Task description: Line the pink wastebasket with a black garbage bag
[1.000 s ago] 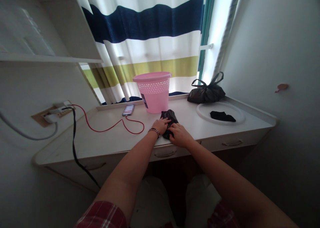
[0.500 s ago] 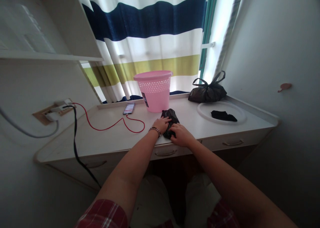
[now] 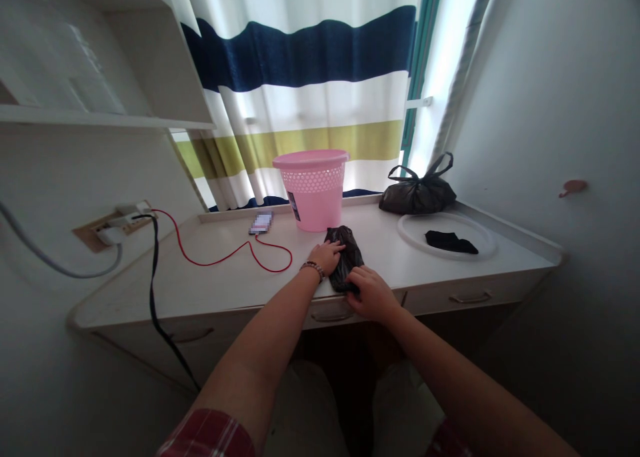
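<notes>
Near the front edge of the white surface (image 3: 210, 290), a flattened black bag (image 3: 351, 251) lies beneath both of the person's hands. The left hand (image 3: 327, 257) is spread over the bag's left side, palm down with the fingers extended, resting on the plastic rather than grasping it; a beaded bracelet (image 3: 314, 268) circles that wrist. The right hand (image 3: 373, 291) has its fingers and thumb curled in around the bag's near right corner, pinching it close to the edge. Just beyond the bag stands a pink basket (image 3: 319, 207), upright, with a band of holes below its rim; whether the two touch cannot be told. To the left of the basket, a phone (image 3: 261, 223) lies on the surface, its screen blurred, and a red cable (image 3: 220, 261) runs from it in a loose curve to the wall socket (image 3: 113, 227). A black cord (image 3: 154, 280) also hangs from that socket, past the front edge. Toward the back right sits a full dark bag (image 3: 417, 197) with its two handles sticking up. In front of it lies a pale ring (image 3: 401, 230), with a black cloth (image 3: 450, 242) inside it. Behind everything hangs a striped curtain (image 3: 310, 57) in white, navy and green.
</notes>
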{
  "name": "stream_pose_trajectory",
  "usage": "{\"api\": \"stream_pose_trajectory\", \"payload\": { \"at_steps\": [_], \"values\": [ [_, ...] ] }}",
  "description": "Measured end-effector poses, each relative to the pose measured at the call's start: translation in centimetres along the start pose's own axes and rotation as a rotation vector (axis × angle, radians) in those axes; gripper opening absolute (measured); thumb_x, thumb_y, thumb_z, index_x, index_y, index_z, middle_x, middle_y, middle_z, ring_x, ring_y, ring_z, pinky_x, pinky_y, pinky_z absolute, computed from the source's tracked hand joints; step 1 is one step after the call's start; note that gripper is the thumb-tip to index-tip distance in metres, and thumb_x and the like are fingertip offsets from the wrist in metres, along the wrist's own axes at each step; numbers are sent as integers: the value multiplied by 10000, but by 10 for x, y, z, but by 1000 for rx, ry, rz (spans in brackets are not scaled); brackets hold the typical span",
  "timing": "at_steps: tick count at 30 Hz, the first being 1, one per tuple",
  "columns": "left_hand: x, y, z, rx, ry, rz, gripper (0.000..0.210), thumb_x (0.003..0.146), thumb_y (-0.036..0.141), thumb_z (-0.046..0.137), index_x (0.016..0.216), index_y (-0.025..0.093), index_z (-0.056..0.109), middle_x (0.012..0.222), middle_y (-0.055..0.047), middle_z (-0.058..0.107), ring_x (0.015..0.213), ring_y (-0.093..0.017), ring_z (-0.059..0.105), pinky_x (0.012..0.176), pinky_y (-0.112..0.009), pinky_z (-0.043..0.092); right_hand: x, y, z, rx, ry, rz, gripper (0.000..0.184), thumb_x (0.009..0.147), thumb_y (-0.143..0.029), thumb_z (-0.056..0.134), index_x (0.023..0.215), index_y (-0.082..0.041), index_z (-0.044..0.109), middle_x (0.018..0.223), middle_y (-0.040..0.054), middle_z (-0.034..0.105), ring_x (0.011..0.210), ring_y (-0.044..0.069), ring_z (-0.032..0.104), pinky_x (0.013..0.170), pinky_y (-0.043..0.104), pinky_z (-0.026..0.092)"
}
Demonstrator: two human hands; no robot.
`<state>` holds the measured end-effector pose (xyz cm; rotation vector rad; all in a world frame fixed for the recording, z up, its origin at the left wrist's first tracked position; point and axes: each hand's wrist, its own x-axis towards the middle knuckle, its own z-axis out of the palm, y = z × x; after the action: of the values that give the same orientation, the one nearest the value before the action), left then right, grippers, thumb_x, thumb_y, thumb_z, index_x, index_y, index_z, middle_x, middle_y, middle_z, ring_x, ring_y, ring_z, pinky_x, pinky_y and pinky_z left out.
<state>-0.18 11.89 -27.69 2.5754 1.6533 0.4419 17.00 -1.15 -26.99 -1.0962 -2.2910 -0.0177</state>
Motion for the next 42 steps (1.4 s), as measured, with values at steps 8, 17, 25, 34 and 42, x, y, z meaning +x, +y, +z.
{"api": "stream_pose_trajectory", "payload": {
  "at_steps": [8,17,25,34,42],
  "values": [
    [0,-3,1,-7,53,-15,460,951,380,395,1381,276,521,1491,-6,428,1385,-239,342,1161,-421,246,6,26,-25,36,-136,-31,239,666,-110,560,890,-196,554,872,45,600,860,210,522,786,297,385],
    [-12,11,-7,26,184,-195,454,879,524,501,1213,243,627,1460,-71,442,1380,-325,273,1130,-533,213,8,114,-43,-201,-67,151,318,603,-73,579,881,-206,656,942,65,668,983,256,556,924,374,346],
    [-66,18,-31,161,101,-301,538,859,640,446,1184,245,613,1252,-145,571,1143,-388,491,975,-613,328,3,131,-33,-144,-6,165,350,689,-149,598,1005,-242,715,1088,50,704,1097,255,584,1099,492,245],
    [-86,26,-69,270,64,-179,568,853,654,446,1156,214,641,1291,-171,559,1246,-384,425,1084,-620,170,4,107,-35,-32,-56,120,323,779,-350,656,1073,-231,716,1257,71,635,1131,241,598,992,362,448],
    [-53,19,-18,86,-81,-239,812,841,768,275,1501,295,294,1590,-77,211,1431,-418,161,1096,-663,131,3,115,-32,-87,26,224,214,819,-380,633,919,-201,695,1077,90,674,1029,234,596,927,344,441]
  ]
}}
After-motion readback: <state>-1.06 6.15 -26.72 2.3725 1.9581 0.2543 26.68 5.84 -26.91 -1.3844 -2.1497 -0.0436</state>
